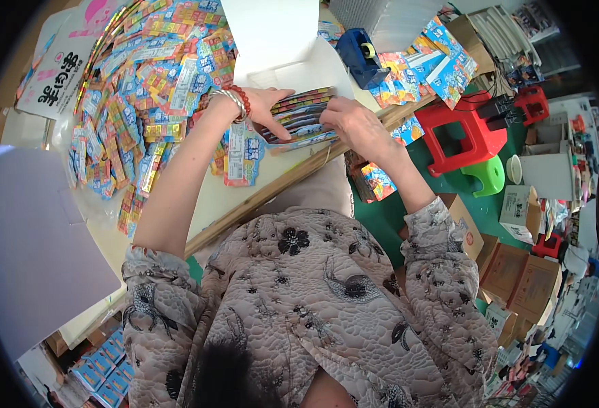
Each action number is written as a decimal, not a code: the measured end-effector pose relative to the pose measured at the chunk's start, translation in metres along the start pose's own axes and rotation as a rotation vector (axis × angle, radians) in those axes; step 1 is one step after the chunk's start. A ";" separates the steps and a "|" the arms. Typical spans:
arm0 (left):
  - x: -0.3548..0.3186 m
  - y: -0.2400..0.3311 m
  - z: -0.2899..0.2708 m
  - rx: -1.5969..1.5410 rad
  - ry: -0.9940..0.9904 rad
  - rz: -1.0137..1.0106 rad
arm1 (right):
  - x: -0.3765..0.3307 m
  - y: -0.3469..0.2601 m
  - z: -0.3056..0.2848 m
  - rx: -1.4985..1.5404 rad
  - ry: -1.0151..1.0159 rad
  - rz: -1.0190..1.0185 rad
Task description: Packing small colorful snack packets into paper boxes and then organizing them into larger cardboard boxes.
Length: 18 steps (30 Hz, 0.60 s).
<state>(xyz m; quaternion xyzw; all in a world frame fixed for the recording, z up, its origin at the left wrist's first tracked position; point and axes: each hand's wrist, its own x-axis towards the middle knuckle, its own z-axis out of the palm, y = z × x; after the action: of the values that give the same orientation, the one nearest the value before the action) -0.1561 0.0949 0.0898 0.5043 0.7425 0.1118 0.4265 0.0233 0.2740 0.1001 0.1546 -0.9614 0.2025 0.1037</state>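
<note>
A white cardboard box (333,62) stands near the table edge with its lid up. In its front part is a row of flat colourful packets (304,109), standing on edge. My left hand (264,107), with a red bead bracelet and a silver bangle at the wrist, has thumb and fingers spread against the left end of this row. At the row's right end my right hand (355,122) has its fingers curled onto the packets; the fingertips are partly hidden. Left of the box, below my left wrist, one loose packet (243,156) lies on the table.
A wide heap of packets (156,68) covers the table's left. Behind the box's right side is a blue tape dispenser (362,58), with more packets (442,64) beyond it. Red (459,132) and green stools (484,175) and cardboard boxes (522,275) stand on the floor at right.
</note>
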 end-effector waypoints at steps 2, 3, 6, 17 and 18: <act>-0.001 0.016 0.001 0.207 0.016 -0.092 | -0.004 -0.001 -0.006 -0.014 -0.095 -0.007; 0.000 0.019 0.003 0.294 0.036 -0.095 | -0.004 -0.002 -0.009 -0.027 -0.186 -0.016; -0.008 0.028 0.003 0.177 0.027 -0.187 | -0.005 -0.004 -0.009 -0.039 -0.174 -0.049; 0.001 0.065 0.061 0.418 0.286 -0.311 | 0.027 0.024 -0.005 -0.034 0.247 0.560; 0.007 0.065 0.067 0.469 0.326 -0.328 | 0.029 0.034 -0.002 0.013 0.146 0.640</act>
<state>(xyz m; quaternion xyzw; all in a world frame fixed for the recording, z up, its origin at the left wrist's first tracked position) -0.0644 0.1133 0.0840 0.4382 0.8777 -0.0533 0.1866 -0.0154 0.2968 0.0971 -0.1695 -0.9500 0.2416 0.1024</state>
